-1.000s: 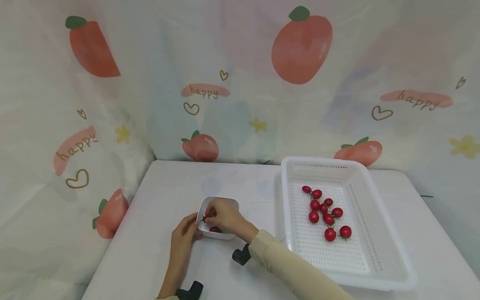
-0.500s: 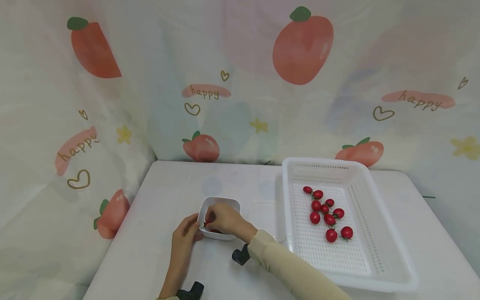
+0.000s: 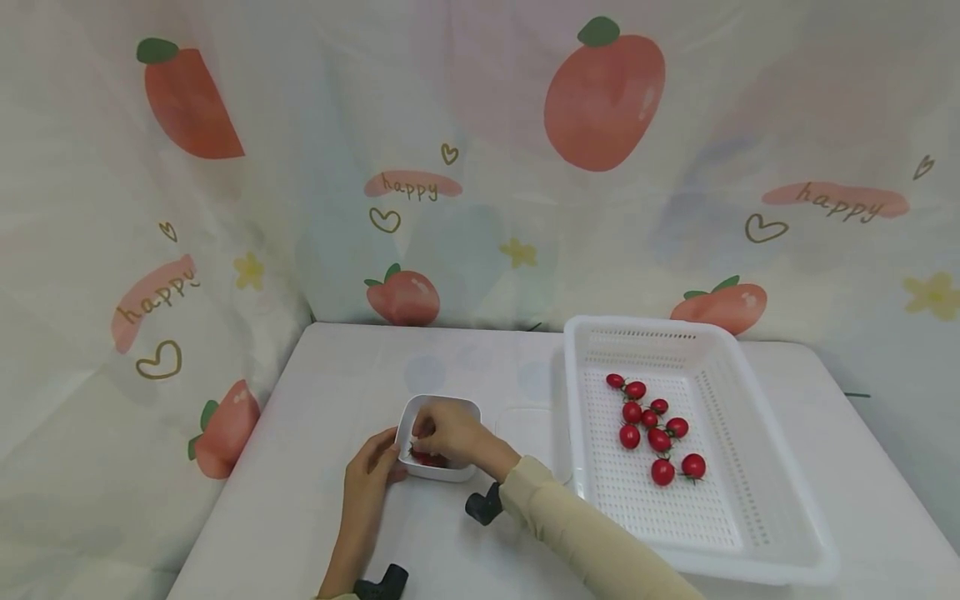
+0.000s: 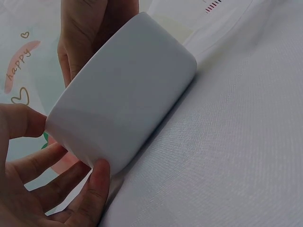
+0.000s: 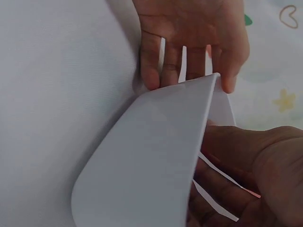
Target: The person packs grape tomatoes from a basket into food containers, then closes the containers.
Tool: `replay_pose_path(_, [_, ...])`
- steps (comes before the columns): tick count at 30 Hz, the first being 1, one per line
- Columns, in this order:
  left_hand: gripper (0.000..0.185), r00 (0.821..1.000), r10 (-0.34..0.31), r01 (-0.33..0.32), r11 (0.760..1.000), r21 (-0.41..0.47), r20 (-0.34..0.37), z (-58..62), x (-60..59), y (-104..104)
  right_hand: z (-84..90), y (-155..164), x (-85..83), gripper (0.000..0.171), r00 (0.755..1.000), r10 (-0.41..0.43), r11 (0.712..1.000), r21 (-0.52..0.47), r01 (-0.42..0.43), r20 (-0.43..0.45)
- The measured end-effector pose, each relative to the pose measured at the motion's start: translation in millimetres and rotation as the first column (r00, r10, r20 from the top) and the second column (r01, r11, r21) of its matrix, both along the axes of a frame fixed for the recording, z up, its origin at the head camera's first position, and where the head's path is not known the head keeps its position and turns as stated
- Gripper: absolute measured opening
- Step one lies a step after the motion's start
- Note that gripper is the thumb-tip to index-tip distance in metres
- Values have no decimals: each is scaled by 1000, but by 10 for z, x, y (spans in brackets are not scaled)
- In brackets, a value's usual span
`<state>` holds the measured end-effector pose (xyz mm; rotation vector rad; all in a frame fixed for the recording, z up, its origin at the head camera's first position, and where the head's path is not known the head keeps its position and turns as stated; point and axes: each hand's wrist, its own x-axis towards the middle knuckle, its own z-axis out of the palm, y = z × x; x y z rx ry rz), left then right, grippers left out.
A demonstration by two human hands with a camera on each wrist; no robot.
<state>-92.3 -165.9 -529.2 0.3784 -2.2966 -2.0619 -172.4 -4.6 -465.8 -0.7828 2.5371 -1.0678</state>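
A small white bowl stands on the white table, near its front left. My left hand grips the bowl's left corner, thumb on the rim and fingers against the wall; the left wrist view shows that hand against the bowl. My right hand hovers over the bowl with its fingers curled down inside. Red cherry tomatoes show just beneath them. In the right wrist view the bowl's wall hides the right hand's fingertips, and the left hand is behind the bowl.
A large white perforated basket stands to the right with several cherry tomatoes in it. A clear flat lid lies between bowl and basket. Printed fruit curtains close off the back and left.
My right hand carried a cherry tomato from above the bowl's left edge down into the bowl. The left hand kept its hold on the bowl.
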Motion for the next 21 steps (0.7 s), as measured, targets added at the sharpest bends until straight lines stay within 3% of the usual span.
replay_pose_path(7, [35, 1000, 17, -17, 1000, -4, 7, -12, 2, -7, 98, 36, 5, 12, 999, -43, 999, 28, 42, 21])
replay_pose_path(12, [35, 1000, 23, -23, 1000, -13, -2, -30, -11, -6, 195, 95, 36, 14, 993, -67, 997, -21, 70, 93])
replay_pose_path(21, [35, 1000, 18, -18, 1000, -5, 2, -22, 2, 15, 369, 303, 101, 18, 988, -84, 990, -103, 98, 132])
